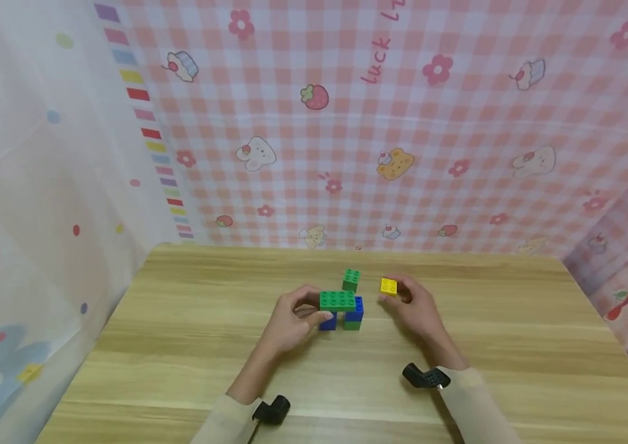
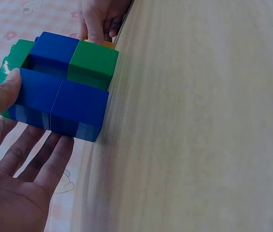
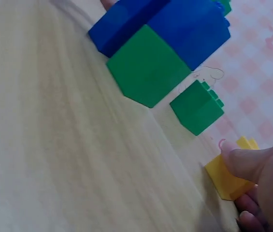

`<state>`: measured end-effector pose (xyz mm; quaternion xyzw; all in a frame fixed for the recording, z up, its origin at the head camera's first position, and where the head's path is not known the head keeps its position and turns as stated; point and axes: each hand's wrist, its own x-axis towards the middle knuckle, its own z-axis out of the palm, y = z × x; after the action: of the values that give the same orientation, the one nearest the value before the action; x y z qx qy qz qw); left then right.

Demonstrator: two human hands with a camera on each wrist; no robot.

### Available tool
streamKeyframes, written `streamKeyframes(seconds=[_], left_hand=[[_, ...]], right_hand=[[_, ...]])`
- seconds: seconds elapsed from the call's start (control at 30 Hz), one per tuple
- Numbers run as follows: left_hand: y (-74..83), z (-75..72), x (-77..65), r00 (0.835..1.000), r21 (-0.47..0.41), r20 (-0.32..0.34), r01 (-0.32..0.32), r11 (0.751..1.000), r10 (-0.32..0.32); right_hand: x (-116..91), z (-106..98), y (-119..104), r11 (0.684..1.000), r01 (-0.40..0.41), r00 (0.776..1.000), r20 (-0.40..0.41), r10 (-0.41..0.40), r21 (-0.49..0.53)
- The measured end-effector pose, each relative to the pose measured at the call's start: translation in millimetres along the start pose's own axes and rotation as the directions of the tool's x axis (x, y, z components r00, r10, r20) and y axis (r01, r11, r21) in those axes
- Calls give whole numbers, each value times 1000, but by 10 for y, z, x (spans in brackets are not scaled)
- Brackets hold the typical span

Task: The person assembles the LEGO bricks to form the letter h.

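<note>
In front of my hands stands a bridge-like structure of toy building blocks. A long green block (image 1: 338,301) spans its top. Two stacked blue blocks (image 2: 80,104) form the left column; the right one has a blue block (image 1: 357,311) over a green block (image 3: 149,67). My left hand (image 1: 289,322) grips the left column, thumb on the near face and fingers on the opposite side. My right hand (image 1: 418,309) pinches a small yellow block (image 3: 227,178) between thumb and fingers, to the right of the structure. Its studs face up in the head view.
A separate green block (image 1: 351,280) stands on the wooden table (image 1: 208,370) just behind the structure. Beyond the table's back edge hangs a pink checked cloth (image 1: 291,123), with a white patterned curtain (image 1: 25,154) on the left. Black wrist cameras sit at both sleeves.
</note>
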<state>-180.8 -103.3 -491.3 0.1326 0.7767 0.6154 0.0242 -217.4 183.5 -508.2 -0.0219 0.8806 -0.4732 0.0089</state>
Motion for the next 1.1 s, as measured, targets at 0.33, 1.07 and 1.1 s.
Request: streamKeyframes(seconds=[0.33,1.07,1.1], left_hand=[[5,-29,-19,1000,8,1,1,1000,-1],[-28,-8,-3,1000,2,2,6,1000,-6],[-30,-6,-2,1000,1,2,5,1000,-5]], right_hand=[[-30,66,-33,999,3,996,-84,-6,-32],[-126,-1,-198,992,114,990,-81,-118,-49],[-131,-8,-220,992,118,989,-79,-122,-52]])
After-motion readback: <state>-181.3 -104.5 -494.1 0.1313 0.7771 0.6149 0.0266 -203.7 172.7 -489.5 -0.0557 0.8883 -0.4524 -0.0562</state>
